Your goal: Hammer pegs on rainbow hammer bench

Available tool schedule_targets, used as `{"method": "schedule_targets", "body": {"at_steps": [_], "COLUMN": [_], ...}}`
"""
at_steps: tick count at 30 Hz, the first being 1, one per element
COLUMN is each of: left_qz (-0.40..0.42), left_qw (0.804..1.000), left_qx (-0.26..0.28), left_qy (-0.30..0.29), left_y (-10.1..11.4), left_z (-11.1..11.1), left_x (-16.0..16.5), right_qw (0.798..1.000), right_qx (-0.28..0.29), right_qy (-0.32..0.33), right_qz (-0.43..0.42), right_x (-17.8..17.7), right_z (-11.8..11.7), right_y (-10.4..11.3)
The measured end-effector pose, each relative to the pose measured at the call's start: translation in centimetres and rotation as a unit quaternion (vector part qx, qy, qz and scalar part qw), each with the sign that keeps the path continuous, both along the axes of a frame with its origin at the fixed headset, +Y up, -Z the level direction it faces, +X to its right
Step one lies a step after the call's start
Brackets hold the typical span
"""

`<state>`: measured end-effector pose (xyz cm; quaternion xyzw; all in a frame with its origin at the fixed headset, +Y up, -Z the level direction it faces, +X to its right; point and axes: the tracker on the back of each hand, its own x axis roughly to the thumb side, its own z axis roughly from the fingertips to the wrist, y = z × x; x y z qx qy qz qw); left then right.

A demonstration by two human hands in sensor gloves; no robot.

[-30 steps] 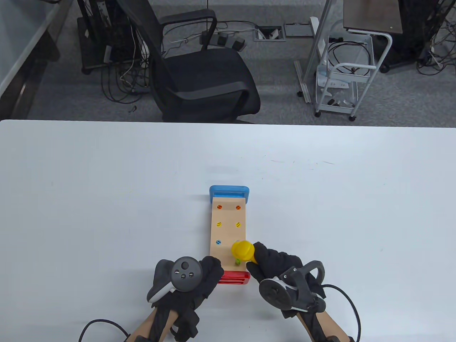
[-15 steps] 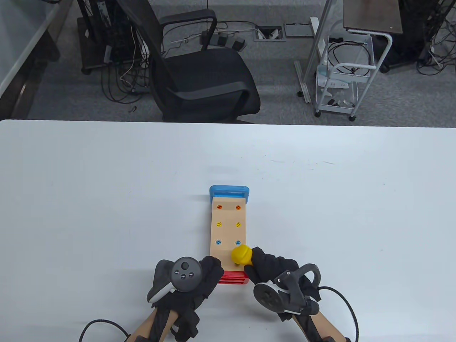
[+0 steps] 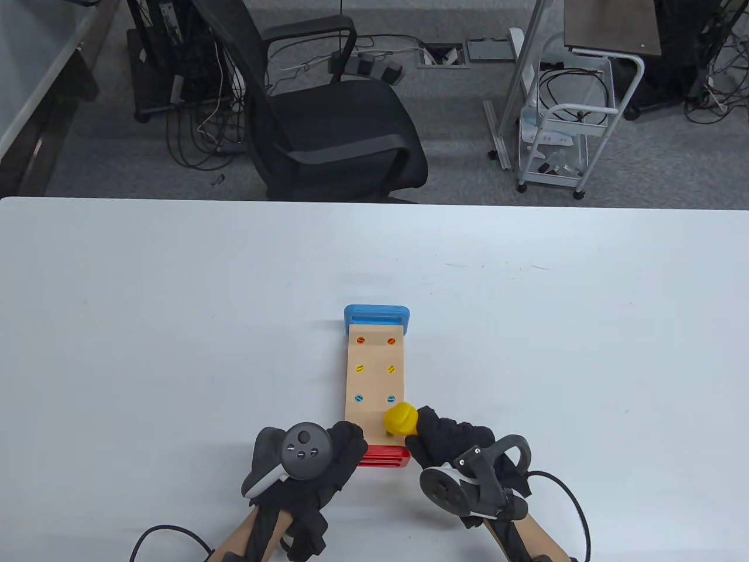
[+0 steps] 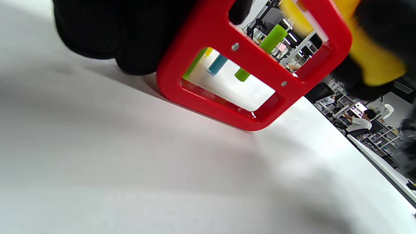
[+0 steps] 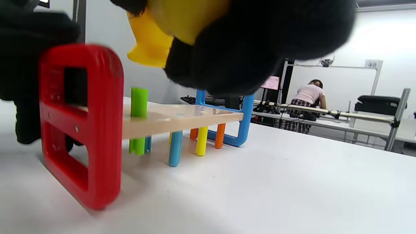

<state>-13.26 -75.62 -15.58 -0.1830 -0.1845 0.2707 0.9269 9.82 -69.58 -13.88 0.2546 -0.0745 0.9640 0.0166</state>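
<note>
The hammer bench [image 3: 374, 380] is a wooden plank with a blue far end [image 3: 377, 316] and a red near end [image 3: 381, 457]. Orange, yellow and blue pegs sit flush in its top. A green peg [image 5: 139, 102] near the red end stands up above the plank. My right hand [image 3: 447, 439] grips the yellow hammer [image 3: 401, 418], whose head hangs just above the green peg. My left hand [image 3: 342, 448] grips the bench's near left corner at the red end frame [image 4: 253, 61].
The white table [image 3: 175, 322] stretches wide around the bench. A black office chair [image 3: 333, 129] and a white cart [image 3: 564, 134] stand beyond the far edge. Cables trail from both wrists at the near edge.
The hammer head dropped toward the green peg near the red end, then rose slightly. My right hand shifted a little with it. My left hand and the bench stayed still.
</note>
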Motion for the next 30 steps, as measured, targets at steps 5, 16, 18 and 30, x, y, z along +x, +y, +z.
{"method": "schedule_targets", "body": {"at_steps": [5,16,18,30], "left_qz": [0.001,0.002,0.001,0.001], "left_qw": [1.000,1.000,1.000,1.000], "left_qx": [0.000,-0.002,-0.001,-0.001], "left_qy": [0.001,-0.001,0.000,-0.001], "left_y": [0.0,-0.1,-0.1,-0.1], "left_z": [0.0,0.0,0.0,0.0], "left_x": [0.0,0.0,0.0,0.0], "right_qw": [0.992,0.994,0.994,0.993], "right_qx": [0.087,0.080,0.079,0.108], "right_qy": [-0.001,0.002,-0.001,0.015], "right_qz": [-0.092,-0.070,-0.075,-0.040], "right_x": [1.0,0.7,1.0,-0.9], "right_z": [0.7,0.6,0.8,0.2], "right_y": [2.0,1.6,1.8,1.4]}}
